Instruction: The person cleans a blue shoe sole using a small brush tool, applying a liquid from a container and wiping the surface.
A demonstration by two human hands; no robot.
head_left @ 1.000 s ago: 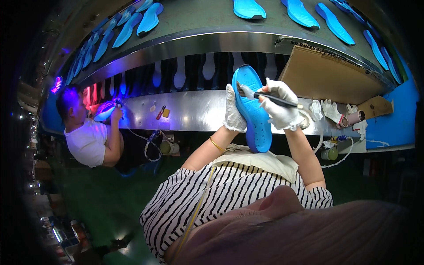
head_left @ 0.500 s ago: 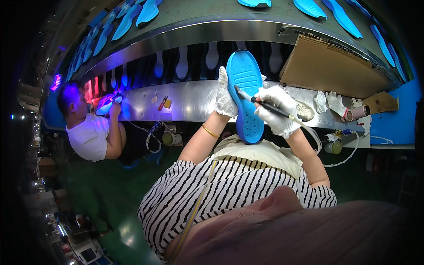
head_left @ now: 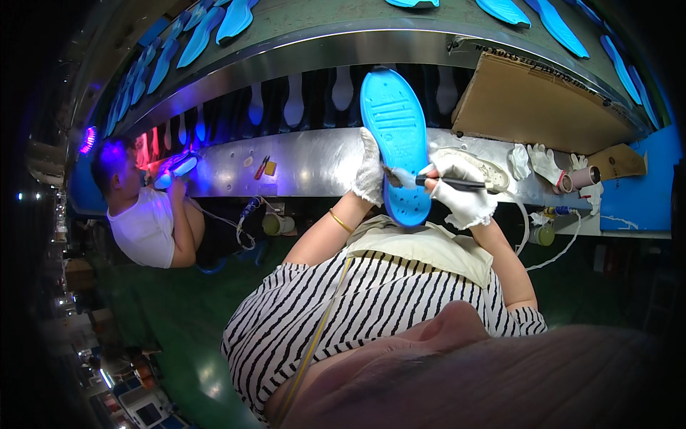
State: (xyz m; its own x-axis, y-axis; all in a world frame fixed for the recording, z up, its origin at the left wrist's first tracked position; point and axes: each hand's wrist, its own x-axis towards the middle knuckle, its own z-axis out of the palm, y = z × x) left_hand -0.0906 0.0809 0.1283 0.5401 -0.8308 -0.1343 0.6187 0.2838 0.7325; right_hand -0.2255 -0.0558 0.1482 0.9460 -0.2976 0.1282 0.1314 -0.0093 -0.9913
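Note:
A bright blue shoe sole (head_left: pixel 394 118) is held up in front of me, its long side running away from my body. My left hand (head_left: pixel 369 171), in a white knit glove, grips its left edge near the middle. My right hand (head_left: pixel 461 193), gloved with bare fingertips showing, holds a dark-handled brush (head_left: pixel 404 179) across the sole. The brush head lies over the sole's nearer half, close to the left edge. A pale tube (head_left: pixel 524 222) runs down from beside the right hand. Beyond that hand, a pale shoe or sole (head_left: pixel 486 171) rests on the bench.
A metal bench (head_left: pixel 307 161) runs across, with pliers (head_left: pixel 263 166) at left. White gloves (head_left: pixel 544 168), a pinkish roll (head_left: pixel 584 178) and a cardboard sheet (head_left: pixel 536 100) are at right. A belt (head_left: pixel 321 16) above carries several blue soles. A person (head_left: pixel 146 214) works at far left.
The brush has moved toward me along the sole and turned more sideways. The sole has shifted slightly away and leftward. My left hand has slid a little lower along its edge.

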